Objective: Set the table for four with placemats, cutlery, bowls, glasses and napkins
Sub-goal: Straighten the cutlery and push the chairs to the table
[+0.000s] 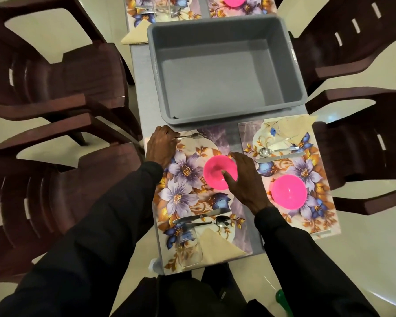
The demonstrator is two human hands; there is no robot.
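On the near-left floral placemat point(183, 197) my left hand point(161, 145) pinches the handle of a fork point(196, 135) at the mat's far edge. My right hand point(242, 179) grips the rim of a pink bowl point(215, 172) at the mat's middle, thumb inside it. A knife point(201, 215), a spoon point(212, 223), a clear glass point(189, 248) and a folded beige napkin point(217, 247) lie at the mat's near end. The right placemat point(316, 179) carries a second pink bowl point(288, 191), cutlery point(279, 154), a glass and a napkin point(295, 126).
An empty grey plastic tub point(226, 72) fills the table's middle. Two more floral mats at the far end bear cutlery, a napkin point(135, 35) and a pink bowl point(233, 1). Dark brown plastic chairs point(55, 88) stand along both sides.
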